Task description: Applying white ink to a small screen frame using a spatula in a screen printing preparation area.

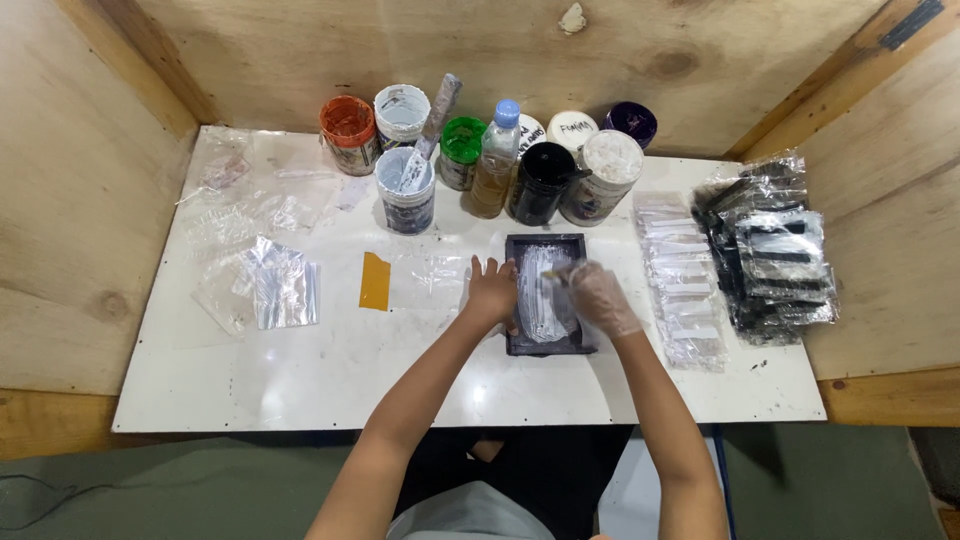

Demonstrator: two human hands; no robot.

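A small dark rectangular frame [546, 245] lies on the white table [300, 370], its inside smeared with white paint. My left hand [492, 290] is bare and presses on the frame's left edge. My right hand [603, 297] wears a thin clear glove and holds a small tool [556, 274] over the white-coated middle of the frame; the tool is mostly hidden by the fingers.
Several paint jars stand along the back: an orange one [348, 133], a green-lidded one [462, 150], a black one [541, 182], a white tub with a spatula [406, 190], plus a bottle [494, 160]. Packaged pieces [770, 250] pile at right, clear bags [270, 285] at left, a yellow strip [375, 281] between. Plywood walls surround.
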